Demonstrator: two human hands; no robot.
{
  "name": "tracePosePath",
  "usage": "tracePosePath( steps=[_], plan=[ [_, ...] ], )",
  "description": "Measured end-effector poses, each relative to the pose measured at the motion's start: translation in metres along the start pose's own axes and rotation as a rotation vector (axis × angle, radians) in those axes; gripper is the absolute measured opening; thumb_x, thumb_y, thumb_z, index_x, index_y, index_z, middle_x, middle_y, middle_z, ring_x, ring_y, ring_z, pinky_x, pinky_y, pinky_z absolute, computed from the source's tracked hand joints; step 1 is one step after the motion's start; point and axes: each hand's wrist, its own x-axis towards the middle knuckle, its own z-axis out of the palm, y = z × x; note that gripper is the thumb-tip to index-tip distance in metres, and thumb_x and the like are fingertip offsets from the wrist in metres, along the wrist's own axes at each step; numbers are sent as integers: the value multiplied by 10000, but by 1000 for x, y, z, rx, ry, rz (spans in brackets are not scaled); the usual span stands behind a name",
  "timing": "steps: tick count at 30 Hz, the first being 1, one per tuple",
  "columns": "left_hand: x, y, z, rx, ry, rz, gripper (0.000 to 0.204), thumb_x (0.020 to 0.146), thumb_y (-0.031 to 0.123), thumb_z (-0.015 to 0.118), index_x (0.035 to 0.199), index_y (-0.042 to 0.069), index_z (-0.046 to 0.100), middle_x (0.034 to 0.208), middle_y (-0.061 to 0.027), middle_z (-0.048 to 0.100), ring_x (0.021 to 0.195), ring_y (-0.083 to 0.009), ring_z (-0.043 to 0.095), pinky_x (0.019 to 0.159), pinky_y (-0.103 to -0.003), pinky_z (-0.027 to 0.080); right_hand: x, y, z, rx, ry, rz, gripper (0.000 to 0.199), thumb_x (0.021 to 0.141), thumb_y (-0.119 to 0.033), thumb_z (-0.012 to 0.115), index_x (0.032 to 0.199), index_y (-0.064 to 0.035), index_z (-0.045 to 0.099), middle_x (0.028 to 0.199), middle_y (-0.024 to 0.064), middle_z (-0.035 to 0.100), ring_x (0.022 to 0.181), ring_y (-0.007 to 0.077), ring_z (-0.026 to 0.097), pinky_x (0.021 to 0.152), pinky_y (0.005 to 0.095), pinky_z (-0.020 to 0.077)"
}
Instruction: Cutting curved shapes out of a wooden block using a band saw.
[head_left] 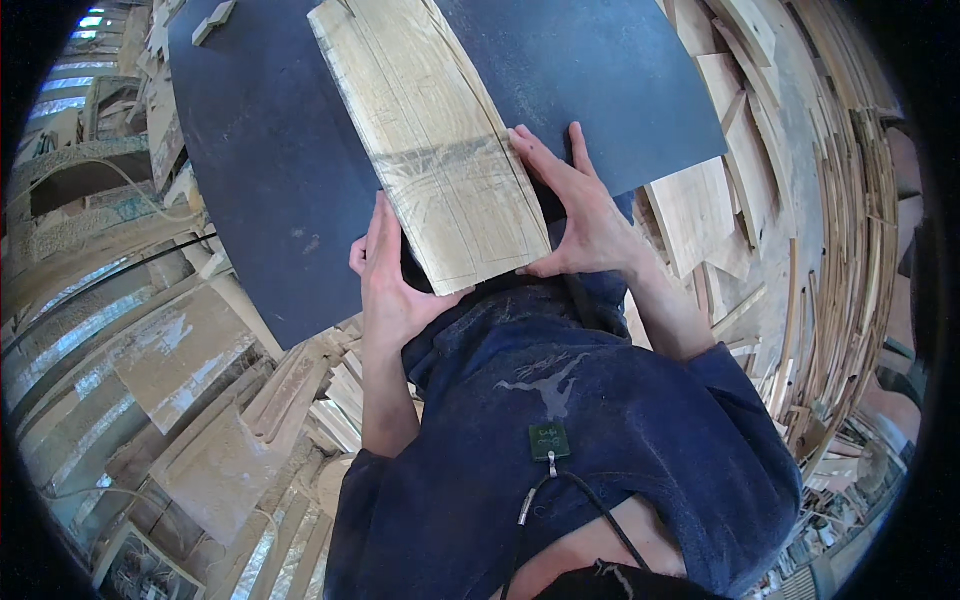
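Note:
A long pale wooden board (440, 130) lies over a dark blue-black tabletop, its near end close to my body. Thin dark lines run along its length, and a greyish band crosses it partway down. My left hand (385, 275) grips the near left edge, fingers along the side and thumb at the end corner. On the opposite edge my right hand (582, 205) holds the board, its thumb at the near corner and one finger raised off the wood. Both hands' fingertips are partly hidden by the board.
The dark tabletop (270, 200) spreads to both sides, with small wood pieces (213, 22) at its far left. Stacked boards (690, 215) stand to the right, beside many long thin strips (850, 230). Dusty panels (185, 355) and offcuts lie at the lower left.

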Motion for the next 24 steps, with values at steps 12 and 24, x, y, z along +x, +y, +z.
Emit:
tracePosePath(
  steps=[12,24],
  plan=[
    [5,-1,0,23,3,-6,1379,503,397,1041,1637,-34,386,1685,-270,423,1545,-340,451,1145,-507,304,7,11,-2,26,8,-18,1380,634,-539,936,1714,-37,239,1712,157,432,1639,292,310,1326,651,-80],
    [13,-4,2,-11,9,-16,1410,491,364,1044,1661,-7,352,1682,-239,439,1530,-328,472,1124,-471,314,14,14,-2,-7,17,-28,1321,641,-516,900,1700,-56,260,1684,203,442,1608,355,362,1315,707,-13]
  ],
)
